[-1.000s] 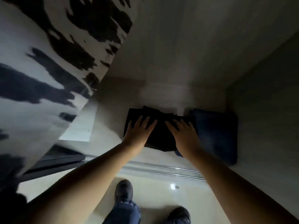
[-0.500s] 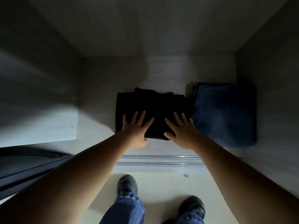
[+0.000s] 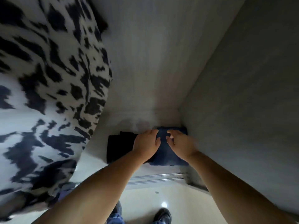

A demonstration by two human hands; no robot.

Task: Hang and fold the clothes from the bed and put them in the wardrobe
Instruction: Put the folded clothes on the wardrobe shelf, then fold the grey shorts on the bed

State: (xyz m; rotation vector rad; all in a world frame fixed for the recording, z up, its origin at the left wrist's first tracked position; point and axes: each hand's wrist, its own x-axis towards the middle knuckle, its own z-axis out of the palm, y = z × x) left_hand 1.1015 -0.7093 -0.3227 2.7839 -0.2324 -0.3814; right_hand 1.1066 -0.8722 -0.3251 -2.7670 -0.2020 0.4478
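Though blurred, blue garment [image 3: 163, 152] seemingly under fingers [image 3: 171, 139]

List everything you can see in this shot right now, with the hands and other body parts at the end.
folded black garment: 1, black, on the wardrobe floor, left of the blue one
folded blue garment: 1, dark blue, on the wardrobe floor beside the right wall, under both hands
patterned garment: 1, white with black blotches, hanging at the left
wardrobe: 1, pale grey panels, back and right wall in view
door track: 1, metallic, along the wardrobe's front edge
room floor: 1, glossy cream, below the track
left hand: 1, at the seam between the two folded garments
right hand: 1, over the blue garment
shoe: 1, dark, bottom edge
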